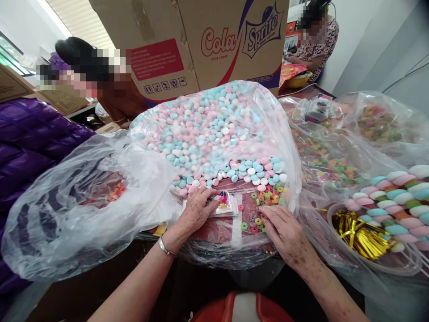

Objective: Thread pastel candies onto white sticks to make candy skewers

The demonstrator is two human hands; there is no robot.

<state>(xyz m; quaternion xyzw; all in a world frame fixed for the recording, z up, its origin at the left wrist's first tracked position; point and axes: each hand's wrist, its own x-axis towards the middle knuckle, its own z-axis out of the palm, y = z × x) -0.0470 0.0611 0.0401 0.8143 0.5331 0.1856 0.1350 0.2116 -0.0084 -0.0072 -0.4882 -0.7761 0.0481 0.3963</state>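
My left hand is closed over the left end of a stack of small printed plastic packets, thumb and fingers pressing on the top ones. To its right, my right hand reaches into a loose scatter of colourful gummy rings. Its thumb and forefinger are drawn together around a dark ring, partly hidden by the fingers. Just beyond both hands lies a heap of pink, blue and white round marshmallows, spilling from a large clear plastic bag.
A big cardboard box stands behind the marshmallow bag. At right are bags of gummies, twisted marshmallow sticks and a round tub with gold ties. Another clear bag lies at left. Two people sit farther back.
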